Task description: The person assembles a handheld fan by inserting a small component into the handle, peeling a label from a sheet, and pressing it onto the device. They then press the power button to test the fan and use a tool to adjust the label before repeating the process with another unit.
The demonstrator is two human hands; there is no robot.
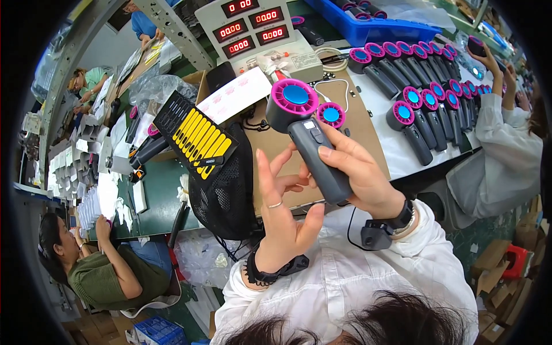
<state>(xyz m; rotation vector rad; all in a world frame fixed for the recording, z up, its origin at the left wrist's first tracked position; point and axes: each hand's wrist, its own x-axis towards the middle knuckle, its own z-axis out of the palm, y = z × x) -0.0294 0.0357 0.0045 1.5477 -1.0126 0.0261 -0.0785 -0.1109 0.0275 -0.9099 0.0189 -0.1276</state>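
A dark grey handheld fan [320,161] with a magenta and blue round head is gripped by its handle in my right hand [368,178], tilted with the head up and to the left. My right thumb lies along the handle below its button and small display. Close on the fan's left is my left hand [287,213], fingers spread and partly bent; some fingertips pass behind the handle. Beneath the held fan, a second round magenta and blue fan head [331,115] shows on the brown work mat [368,138].
Rows of similar fans [428,109] lie at the right, before a blue bin [374,26]. A meter with red digits [247,29] stands behind. Leftward are a tray of yellow strips [201,141] and a black mesh bag [224,190]. Co-workers sit at the left [109,276] and right [506,138].
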